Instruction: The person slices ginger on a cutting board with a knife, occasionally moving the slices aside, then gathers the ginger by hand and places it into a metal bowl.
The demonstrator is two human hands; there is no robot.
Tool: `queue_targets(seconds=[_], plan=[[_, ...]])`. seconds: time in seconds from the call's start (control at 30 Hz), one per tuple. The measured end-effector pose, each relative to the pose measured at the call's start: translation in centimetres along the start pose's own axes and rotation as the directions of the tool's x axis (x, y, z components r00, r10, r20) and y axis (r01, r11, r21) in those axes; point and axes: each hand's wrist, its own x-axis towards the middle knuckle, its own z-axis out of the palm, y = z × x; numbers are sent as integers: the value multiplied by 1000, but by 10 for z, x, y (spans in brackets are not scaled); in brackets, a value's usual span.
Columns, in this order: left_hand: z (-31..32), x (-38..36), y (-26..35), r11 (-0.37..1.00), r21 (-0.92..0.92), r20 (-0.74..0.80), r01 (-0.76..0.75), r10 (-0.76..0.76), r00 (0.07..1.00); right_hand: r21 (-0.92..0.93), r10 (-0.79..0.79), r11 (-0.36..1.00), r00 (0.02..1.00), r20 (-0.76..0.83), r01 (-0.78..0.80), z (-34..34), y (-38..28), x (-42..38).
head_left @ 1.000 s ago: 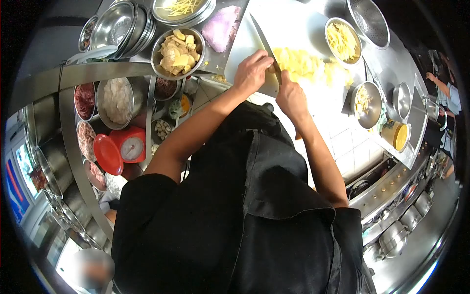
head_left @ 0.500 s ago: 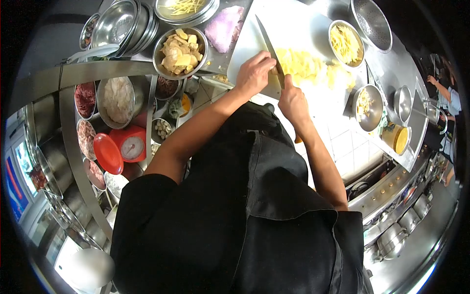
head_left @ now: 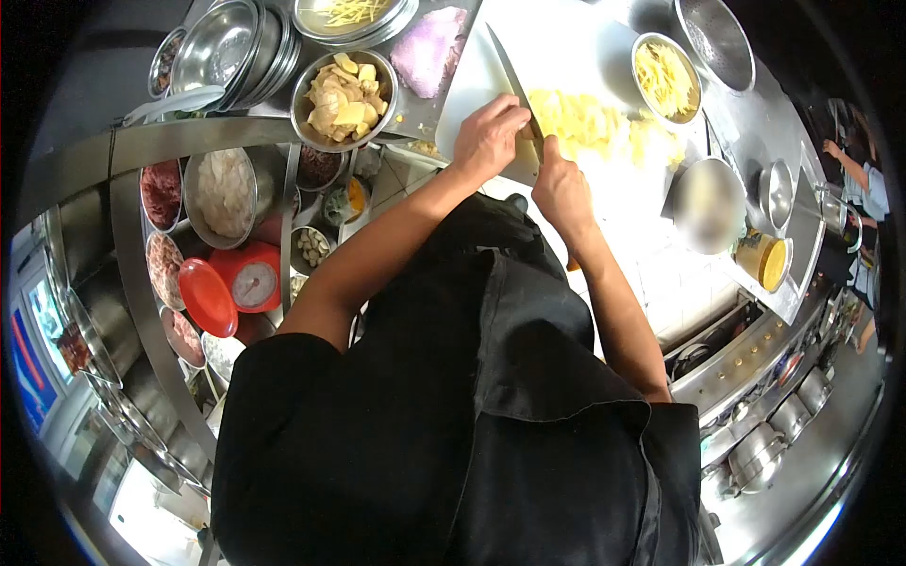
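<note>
My right hand (head_left: 564, 193) is wrapped round the handle of a long kitchen knife (head_left: 511, 71), whose blade points away from me over the white cutting board (head_left: 467, 99). Close to the blade's left side is my left hand (head_left: 491, 140), its fingers curled and bunched. Whatever those fingers hold, if anything, is hidden. To the right of the blade, thin pale yellow slices (head_left: 595, 127) spread over the board in bright glare. A steel bowl of ginger pieces (head_left: 345, 99) stands left of the board, and a bowl of yellow strips (head_left: 664, 79) at its right.
Stacked steel bowls (head_left: 217, 47) and a pinkish bag (head_left: 427, 52) are at the back left. A colander (head_left: 714, 42), a blurred bowl (head_left: 708, 206) and a yellow-lidded tub (head_left: 763, 261) line the right. A red scale (head_left: 250, 278) sits below left. Another person's arm (head_left: 847, 165) shows far right.
Both hands and the knife stay in nearly the same place, shifted very slightly. The bowl at the right has become blurred.
</note>
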Motion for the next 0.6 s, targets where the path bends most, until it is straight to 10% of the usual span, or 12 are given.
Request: queue_targets(seconds=[0.6], plan=[[0, 1, -3, 998, -42, -48, -37, 35, 998, 9, 16, 1000, 1000, 13, -16, -7, -2, -2]])
